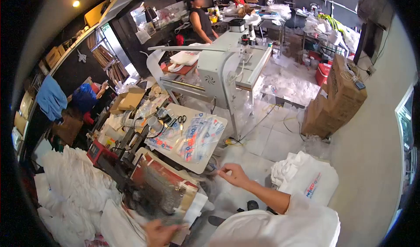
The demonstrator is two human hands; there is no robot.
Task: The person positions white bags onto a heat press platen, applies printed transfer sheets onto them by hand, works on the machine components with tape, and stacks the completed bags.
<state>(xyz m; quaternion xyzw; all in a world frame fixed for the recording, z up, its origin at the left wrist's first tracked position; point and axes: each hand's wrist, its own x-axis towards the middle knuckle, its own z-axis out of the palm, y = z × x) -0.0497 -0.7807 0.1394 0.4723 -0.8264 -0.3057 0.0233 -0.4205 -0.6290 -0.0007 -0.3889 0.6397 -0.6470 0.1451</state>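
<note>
The left hand (162, 233), motion-blurred, is at the near edge of the press (153, 188), beside a pile of white cloth (72, 188); its grip cannot be determined. The right hand (235, 175) is raised near the corner of the worktop (206, 155), fingers bent; whether it pinches anything cannot be determined; printed sheets (190, 143) lie on the worktop; folded white fabric (302, 177) is stacked to the right.

Left fingers (174, 227) low beside the red-and-black machine (151, 170), right fingers (225, 168) near the table (199, 166) with printed sheets (194, 138).
</note>
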